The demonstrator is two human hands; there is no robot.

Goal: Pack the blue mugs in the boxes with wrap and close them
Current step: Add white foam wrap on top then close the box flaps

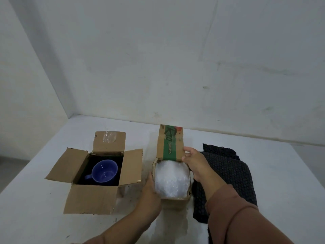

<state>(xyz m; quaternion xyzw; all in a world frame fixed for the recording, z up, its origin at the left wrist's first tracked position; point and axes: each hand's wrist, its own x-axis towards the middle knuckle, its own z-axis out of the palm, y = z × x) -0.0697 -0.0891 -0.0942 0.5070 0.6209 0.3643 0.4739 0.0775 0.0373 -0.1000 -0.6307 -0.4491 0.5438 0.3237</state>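
Pinching the right edge of the far flap (169,143) with the right hand (192,162), thumb and fingers closed on the cardboard. Flap upright, hinged just left of that hand, free end pointing up. Directly below and left of it, inside the small box (174,201), the white wrapped bundle (172,176). Likely next: folding the flap toward the body, over the bundle. Left hand (150,191) flat against the box's left wall, steadying. Well left of it, a bare blue mug (104,170) in the open box (91,198).
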